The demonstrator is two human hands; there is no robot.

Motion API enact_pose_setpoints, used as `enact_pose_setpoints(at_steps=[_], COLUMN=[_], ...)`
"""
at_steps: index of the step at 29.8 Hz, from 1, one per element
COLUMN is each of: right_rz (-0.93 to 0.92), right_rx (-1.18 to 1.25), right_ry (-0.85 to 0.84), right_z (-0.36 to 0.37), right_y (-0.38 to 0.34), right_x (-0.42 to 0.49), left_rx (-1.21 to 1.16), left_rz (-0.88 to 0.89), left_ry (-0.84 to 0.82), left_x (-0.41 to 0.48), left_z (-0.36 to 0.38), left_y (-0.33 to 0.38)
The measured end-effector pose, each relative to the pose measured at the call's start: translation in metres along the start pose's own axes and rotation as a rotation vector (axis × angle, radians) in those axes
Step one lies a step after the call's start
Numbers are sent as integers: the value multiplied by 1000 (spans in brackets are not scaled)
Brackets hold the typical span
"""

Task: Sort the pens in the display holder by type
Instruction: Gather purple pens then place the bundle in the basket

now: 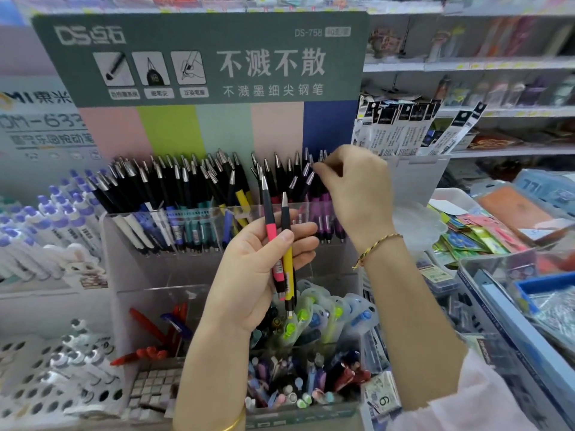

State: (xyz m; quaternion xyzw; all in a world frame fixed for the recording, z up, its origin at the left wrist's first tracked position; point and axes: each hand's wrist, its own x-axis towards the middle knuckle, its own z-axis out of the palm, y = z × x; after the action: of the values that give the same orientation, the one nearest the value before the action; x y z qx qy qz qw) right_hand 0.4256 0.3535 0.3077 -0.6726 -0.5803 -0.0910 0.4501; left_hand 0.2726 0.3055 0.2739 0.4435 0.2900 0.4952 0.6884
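Note:
A clear display holder (199, 244) stands under a grey-green sign and holds several black-topped pens (174, 188) with white, blue, teal, yellow and purple barrels. My left hand (252, 275) grips two of them in front of the holder: a pink pen (271, 231) and a yellow pen (288, 262), tips up. My right hand (354, 188) reaches over the holder's right end and pinches the silver tip of a purple pen (323, 197) standing there.
Lower clear bins hold red pens (146, 325), packaged items (323, 312) and mixed pens (298, 381). White pens with purple caps (46, 225) fill a rack at the left. Hanging packets (404, 126) and store shelves stand at the right, with bins of small goods below.

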Motion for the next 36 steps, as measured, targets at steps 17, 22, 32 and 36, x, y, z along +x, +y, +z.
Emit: enact_pose_setpoints(at_steps=[17,22,32,36], right_rz=[108,111,93,47], right_rx=[547,528,535,610], right_ry=[-272,-290,-242,-254], right_z=[-18,-18,-19,-19], right_y=[-24,-22,-17,-21], right_x=[-19,-20,-21,-22], left_rx=[150,291,371,370], left_rz=[100,266,532,515], left_ry=[134,210,248,265], left_x=[2,8,35,34], left_z=[-8,1,19,15], left_y=[-1,20,38,33])
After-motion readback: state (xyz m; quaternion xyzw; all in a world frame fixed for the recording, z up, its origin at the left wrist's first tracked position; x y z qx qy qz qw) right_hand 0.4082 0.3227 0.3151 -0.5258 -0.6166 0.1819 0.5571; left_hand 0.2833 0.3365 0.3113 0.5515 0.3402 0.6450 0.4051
